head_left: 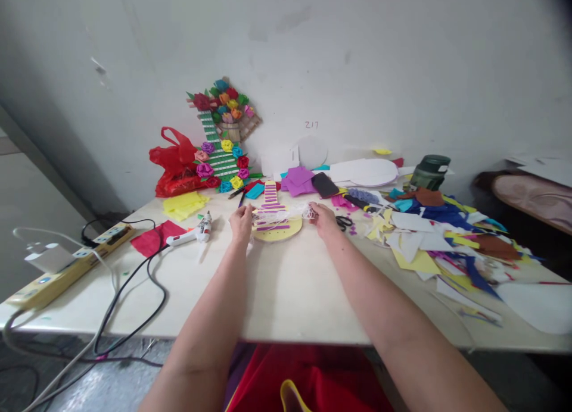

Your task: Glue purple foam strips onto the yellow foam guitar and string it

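Between my two hands stretches a loose bundle of thin white string (292,212), above a yellow guitar-shaped cutout (279,234) with purple stripes. My left hand (242,222) is closed on the bundle's left end, and some strands hang below it. At the other end, my right hand (322,218) pinches a bunched part of the string. The cutout lies flat on the table with its striped neck (270,193) pointing away from me. Black-handled scissors (344,222) lie just right of my right hand.
A white glue gun (192,236) lies left, its cable near a power strip (84,260). Paper scraps (424,233) heap on the right by a dark green jar (429,172). A flower-decorated green guitar (221,162) leans on the wall beside a red bag (176,162).
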Available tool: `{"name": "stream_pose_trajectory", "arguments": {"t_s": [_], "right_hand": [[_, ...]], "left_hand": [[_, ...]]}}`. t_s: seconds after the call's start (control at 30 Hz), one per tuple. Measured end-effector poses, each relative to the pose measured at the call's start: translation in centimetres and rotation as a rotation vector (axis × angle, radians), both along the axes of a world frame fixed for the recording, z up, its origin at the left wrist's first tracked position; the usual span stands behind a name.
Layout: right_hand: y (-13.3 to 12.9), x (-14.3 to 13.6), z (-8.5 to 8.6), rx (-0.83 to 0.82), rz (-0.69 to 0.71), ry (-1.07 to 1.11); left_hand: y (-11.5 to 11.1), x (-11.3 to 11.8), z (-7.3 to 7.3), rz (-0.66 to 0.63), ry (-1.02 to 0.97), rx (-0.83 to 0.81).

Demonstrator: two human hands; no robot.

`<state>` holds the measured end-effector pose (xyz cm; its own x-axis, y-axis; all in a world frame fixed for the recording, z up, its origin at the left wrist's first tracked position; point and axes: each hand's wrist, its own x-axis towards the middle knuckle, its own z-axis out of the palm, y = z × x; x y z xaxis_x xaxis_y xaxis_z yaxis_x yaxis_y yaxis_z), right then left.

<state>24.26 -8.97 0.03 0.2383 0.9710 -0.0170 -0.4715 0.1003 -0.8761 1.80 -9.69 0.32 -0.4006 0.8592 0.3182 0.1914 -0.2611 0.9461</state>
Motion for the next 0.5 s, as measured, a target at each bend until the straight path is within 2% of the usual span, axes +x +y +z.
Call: {"name": "stream_pose_trajectory", "arguments": {"t_s": [0.3,0.5], "right_hand": [[0.4,0.2,0.0,0.001,-0.062,0.131],[0.7,1.6,0.1,0.100,-0.097,0.201]], "left_hand": [[-0.2,0.1,-0.1,-0.003,0.080,0.012],[-0.1,-0.5,-0.1,0.088,0.249,-0.087]]}}
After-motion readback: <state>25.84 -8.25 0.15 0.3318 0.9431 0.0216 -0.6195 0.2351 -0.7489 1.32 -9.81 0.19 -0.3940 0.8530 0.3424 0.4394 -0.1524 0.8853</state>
